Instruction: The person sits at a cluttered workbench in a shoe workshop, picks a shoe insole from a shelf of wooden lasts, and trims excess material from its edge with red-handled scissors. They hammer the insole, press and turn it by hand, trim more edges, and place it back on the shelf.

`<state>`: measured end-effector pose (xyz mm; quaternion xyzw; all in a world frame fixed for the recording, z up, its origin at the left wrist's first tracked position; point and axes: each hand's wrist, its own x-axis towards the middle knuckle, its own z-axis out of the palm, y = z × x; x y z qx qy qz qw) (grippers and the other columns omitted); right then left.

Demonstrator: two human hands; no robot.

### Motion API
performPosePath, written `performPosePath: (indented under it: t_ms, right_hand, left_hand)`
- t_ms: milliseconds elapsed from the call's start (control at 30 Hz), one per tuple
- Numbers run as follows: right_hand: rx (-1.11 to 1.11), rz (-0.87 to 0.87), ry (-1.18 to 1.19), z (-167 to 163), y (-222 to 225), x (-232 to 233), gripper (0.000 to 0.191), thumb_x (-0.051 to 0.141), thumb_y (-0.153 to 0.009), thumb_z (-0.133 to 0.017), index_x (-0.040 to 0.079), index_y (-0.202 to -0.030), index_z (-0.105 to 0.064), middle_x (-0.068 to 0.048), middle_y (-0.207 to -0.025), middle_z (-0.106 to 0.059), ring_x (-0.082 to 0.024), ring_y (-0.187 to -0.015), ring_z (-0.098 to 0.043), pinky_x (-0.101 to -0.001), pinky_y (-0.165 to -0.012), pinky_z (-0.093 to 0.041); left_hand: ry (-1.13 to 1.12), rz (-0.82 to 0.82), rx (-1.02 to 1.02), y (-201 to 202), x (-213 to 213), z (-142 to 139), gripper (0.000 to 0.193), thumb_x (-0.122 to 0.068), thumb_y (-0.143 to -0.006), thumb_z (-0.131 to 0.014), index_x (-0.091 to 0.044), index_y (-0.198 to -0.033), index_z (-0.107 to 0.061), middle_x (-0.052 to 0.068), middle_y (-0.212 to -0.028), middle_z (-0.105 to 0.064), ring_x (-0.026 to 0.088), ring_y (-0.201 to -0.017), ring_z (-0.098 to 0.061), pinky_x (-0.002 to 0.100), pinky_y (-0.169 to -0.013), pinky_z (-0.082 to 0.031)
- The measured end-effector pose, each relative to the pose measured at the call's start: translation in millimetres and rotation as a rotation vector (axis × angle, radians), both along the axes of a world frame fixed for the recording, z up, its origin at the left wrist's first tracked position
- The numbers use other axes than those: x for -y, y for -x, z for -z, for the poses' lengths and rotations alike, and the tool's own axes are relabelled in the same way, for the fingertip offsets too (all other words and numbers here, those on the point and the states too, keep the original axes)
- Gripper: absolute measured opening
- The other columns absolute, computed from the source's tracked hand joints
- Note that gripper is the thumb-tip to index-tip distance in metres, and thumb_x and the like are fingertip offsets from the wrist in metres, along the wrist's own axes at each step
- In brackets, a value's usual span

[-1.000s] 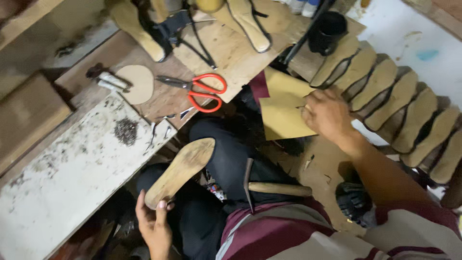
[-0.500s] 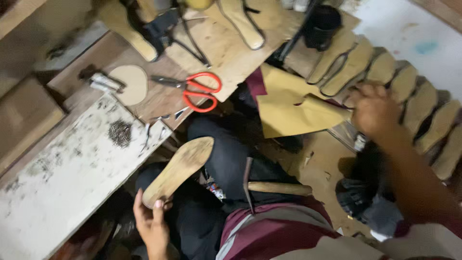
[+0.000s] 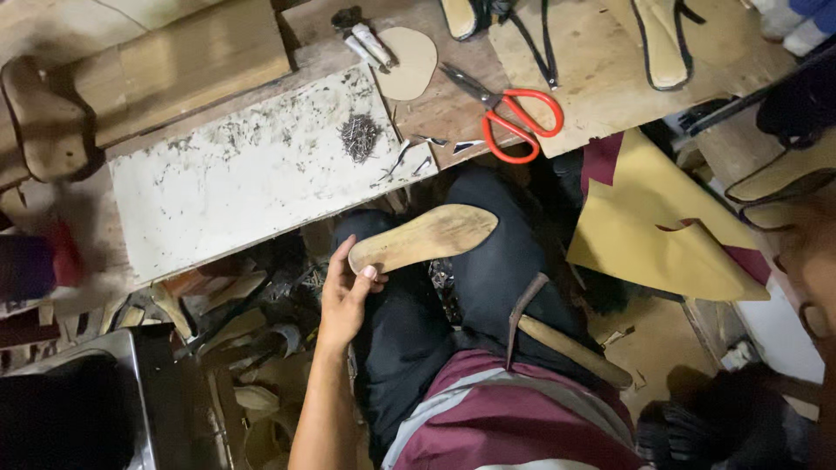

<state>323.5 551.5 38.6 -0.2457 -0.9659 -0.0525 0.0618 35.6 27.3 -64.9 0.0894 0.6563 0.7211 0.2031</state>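
One stiff, light-looking wooden sole (image 3: 424, 238) lay across the lap, its heel end pinched by the left hand (image 3: 347, 296) fingers, probably the surest hold; the right hand showed only as a blur, its fingers impossible to judge.

No labels, signs or screens in view. Only packaging: two small whitish tubes (image 3: 373, 45) lying on the counter (image 3: 244, 183), top centre.

White board (image 3: 235, 187) lies open; nail pile (image 3: 358, 137) and scissors (image 3: 509, 113) crowd its right.
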Motion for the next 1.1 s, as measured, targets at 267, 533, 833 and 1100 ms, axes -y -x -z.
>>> performPosePath:
  t_ms: [267, 533, 833, 1100]
  right_hand:
    - [-0.196, -0.158, 0.178, -46.1, 16.8, 41.6, 0.037, 0.020, -0.090, -0.069, 0.008, -0.125, -0.071, -0.014, -0.117, -0.069, -0.036, -0.108, -0.066, -0.0444, -0.092, -0.053]
    - [-0.344, -0.161, 0.182, -20.5, 125.7, 25.1, 0.037, 0.026, -0.097, -0.070, 0.005, -0.127, -0.070, -0.018, -0.118, -0.069, -0.040, -0.108, -0.064, -0.0491, -0.090, -0.051]
    - [-0.399, -0.091, -0.182, -4.0, 216.9, -25.1, 0.051, 0.027, -0.088, -0.080, 0.000, -0.128, -0.066, -0.020, -0.113, -0.068, -0.041, -0.114, -0.058, -0.0603, -0.092, -0.042]
    - [-0.780, -0.187, -0.017, -56.7, 186.8, -27.2, 0.027, -0.003, -0.091, -0.064, 0.002, -0.118, -0.063, -0.010, -0.106, -0.059, -0.025, -0.096, -0.061, -0.0361, -0.086, -0.049]
  left_hand:
    - [-0.007, -0.010, -0.025, -11.3, -2.1, 1.4, 0.067, -0.011, -0.094, -0.067, -0.005, -0.155, -0.039, 0.011, -0.118, -0.067, 0.018, -0.096, -0.067, 0.031, -0.079, -0.056]
    - [0.011, -0.057, -0.030, -26.1, -6.7, 8.0, 0.066, -0.008, -0.095, -0.067, -0.003, -0.155, -0.040, 0.010, -0.114, -0.065, 0.016, -0.093, -0.062, 0.029, -0.083, -0.053]
    - [-0.004, -0.101, -0.026, -25.8, -9.2, 5.8, 0.066, -0.006, -0.093, -0.067, -0.002, -0.153, -0.041, 0.010, -0.121, -0.064, 0.016, -0.098, -0.062, 0.030, -0.087, -0.053]
    - [0.014, -0.093, -0.049, -17.7, -5.3, 2.7, 0.067, -0.008, -0.092, -0.069, -0.001, -0.152, -0.042, 0.011, -0.131, -0.062, 0.017, -0.115, -0.062, 0.030, -0.096, -0.051]
